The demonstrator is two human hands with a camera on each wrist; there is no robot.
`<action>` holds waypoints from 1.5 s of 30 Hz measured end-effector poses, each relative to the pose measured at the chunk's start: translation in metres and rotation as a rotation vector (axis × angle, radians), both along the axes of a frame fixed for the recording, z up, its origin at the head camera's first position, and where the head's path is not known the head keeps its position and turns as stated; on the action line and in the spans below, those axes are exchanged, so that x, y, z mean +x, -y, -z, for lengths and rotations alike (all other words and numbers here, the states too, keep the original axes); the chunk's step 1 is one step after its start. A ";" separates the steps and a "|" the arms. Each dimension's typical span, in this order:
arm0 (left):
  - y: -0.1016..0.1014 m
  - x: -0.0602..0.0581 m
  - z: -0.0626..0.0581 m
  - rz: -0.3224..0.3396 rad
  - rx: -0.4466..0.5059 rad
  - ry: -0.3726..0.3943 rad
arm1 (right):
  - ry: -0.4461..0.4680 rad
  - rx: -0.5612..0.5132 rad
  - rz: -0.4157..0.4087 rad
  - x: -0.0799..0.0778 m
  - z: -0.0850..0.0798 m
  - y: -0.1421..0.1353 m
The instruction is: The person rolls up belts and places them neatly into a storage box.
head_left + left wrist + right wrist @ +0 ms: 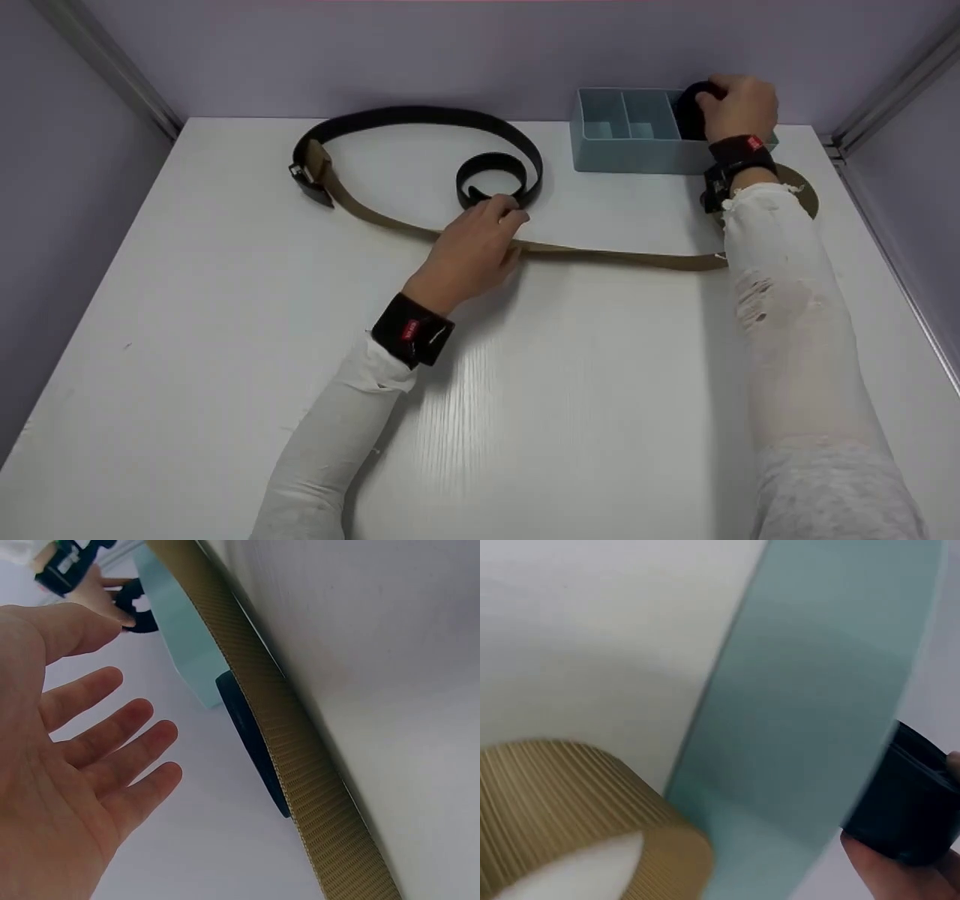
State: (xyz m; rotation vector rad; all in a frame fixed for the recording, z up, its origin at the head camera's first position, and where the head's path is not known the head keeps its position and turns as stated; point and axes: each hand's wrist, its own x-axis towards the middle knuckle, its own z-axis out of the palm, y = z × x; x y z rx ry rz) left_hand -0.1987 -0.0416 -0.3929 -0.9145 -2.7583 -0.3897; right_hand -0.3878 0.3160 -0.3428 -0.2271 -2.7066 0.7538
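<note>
My right hand [742,109] grips a rolled black belt [686,112] at the right part of a teal divided box [637,156]. In the right wrist view the black roll [907,802] sits between thumb and fingers, just beyond the box wall. My left hand [472,247] is over a khaki webbing belt [622,258]; its relaxed, spread fingers [127,720] hold nothing in the left wrist view. Behind that hand lies a black belt [420,115], its far end curled into a small coil [491,160].
A buckle [304,178] lies at the left, where the khaki and black belts meet. The khaki belt's right end curls into a loop [802,191], partly hidden under my right forearm. The box stands at the white table's [225,315] back edge, before a wall.
</note>
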 end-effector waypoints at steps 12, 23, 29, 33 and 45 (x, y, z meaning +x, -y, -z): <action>-0.003 0.007 0.001 -0.013 -0.114 0.096 | -0.022 0.076 -0.001 0.010 0.023 -0.009; 0.001 -0.009 0.009 -0.035 -0.230 0.185 | 0.017 0.081 -0.078 0.032 -0.018 -0.027; 0.008 -0.018 0.015 -0.062 -0.237 0.193 | 0.188 0.175 -0.221 0.044 -0.032 -0.060; 0.009 -0.020 0.013 -0.072 -0.231 0.192 | 0.437 0.210 -0.337 0.051 -0.025 -0.086; 0.003 -0.021 0.005 -0.078 -0.222 0.230 | 0.666 0.397 -0.566 0.072 0.014 -0.121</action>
